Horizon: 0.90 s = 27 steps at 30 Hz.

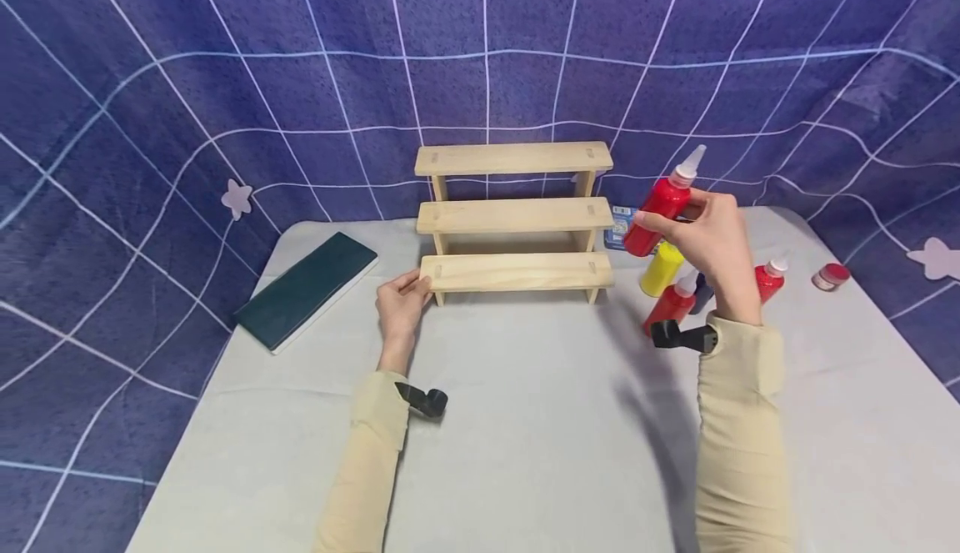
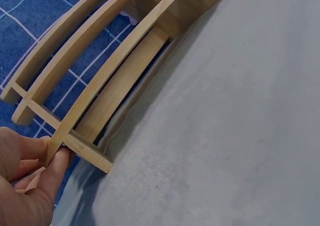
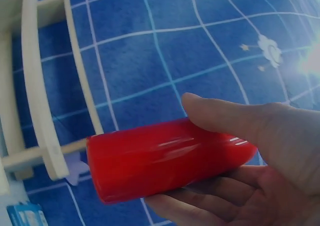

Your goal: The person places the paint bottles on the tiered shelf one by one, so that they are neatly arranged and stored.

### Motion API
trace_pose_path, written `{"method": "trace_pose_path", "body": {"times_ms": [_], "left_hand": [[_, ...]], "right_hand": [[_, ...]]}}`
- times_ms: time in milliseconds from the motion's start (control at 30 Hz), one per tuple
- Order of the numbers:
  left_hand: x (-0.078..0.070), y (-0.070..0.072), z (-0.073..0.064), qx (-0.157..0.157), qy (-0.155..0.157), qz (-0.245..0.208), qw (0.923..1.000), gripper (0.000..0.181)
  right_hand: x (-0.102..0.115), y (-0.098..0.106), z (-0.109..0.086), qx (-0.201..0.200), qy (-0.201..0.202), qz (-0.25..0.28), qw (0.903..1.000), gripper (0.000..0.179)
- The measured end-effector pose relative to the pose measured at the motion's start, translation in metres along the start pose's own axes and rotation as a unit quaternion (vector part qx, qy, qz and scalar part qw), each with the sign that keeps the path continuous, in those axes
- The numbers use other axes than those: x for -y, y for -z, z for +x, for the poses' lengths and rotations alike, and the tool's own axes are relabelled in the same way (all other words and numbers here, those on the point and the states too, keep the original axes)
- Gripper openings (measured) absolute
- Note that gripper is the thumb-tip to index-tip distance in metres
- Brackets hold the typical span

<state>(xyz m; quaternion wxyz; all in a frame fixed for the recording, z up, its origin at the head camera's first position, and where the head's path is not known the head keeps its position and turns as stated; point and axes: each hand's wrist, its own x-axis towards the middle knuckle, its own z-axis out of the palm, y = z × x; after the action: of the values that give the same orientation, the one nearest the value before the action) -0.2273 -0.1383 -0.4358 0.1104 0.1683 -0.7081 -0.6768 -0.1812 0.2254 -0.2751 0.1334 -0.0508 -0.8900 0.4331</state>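
A three-tier wooden shelf (image 1: 517, 272) stands at the back middle of the table. My left hand (image 1: 402, 307) pinches the left end of its lowest board, thumb above and fingers beneath; the left wrist view shows this board end (image 2: 54, 145) between the fingers. Raised to the right of the shelf, my right hand (image 1: 712, 232) grips a red squeeze bottle (image 1: 660, 211) with a clear pointed nozzle, tilted with the nozzle up and to the right. In the right wrist view the thumb lies over the red bottle (image 3: 165, 161), the fingers under it.
Below the right hand stand a yellow bottle (image 1: 662, 269), another red bottle (image 1: 670, 307) and a dark one partly hidden. Farther right are a red bottle (image 1: 770, 279) and a small red-lidded jar (image 1: 831, 276). A blue box (image 1: 618, 226) lies beside the shelf; a dark green book (image 1: 307, 290) lies left.
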Motion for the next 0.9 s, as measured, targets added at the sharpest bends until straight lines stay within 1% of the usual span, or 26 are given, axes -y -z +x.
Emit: {"method": "trace_pose_path", "body": {"times_ms": [167, 233, 600, 733, 900], "left_hand": [[0.002, 0.001, -0.001, -0.004, -0.002, 0.0, 1.0, 0.033], [0.002, 0.002, -0.001, -0.008, -0.003, -0.001, 1.0, 0.032], [0.003, 0.001, -0.003, -0.009, 0.0, 0.0, 1.0, 0.032], [0.001, 0.0, -0.005, -0.014, -0.004, 0.001, 0.9999, 0.032], [0.001, -0.001, -0.005, -0.019, -0.01, 0.001, 0.9998, 0.031]], "right_hand": [[0.006, -0.02, 0.012, -0.015, 0.027, -0.02, 0.9993, 0.052], [0.008, -0.027, 0.016, -0.013, 0.031, -0.023, 0.9992, 0.052], [0.013, -0.06, 0.041, -0.007, 0.028, -0.004, 0.9996, 0.042], [0.014, -0.072, 0.051, -0.002, 0.034, 0.005, 0.9994, 0.04], [0.015, -0.084, 0.063, 0.004, 0.038, 0.003, 0.9993, 0.041]]}}
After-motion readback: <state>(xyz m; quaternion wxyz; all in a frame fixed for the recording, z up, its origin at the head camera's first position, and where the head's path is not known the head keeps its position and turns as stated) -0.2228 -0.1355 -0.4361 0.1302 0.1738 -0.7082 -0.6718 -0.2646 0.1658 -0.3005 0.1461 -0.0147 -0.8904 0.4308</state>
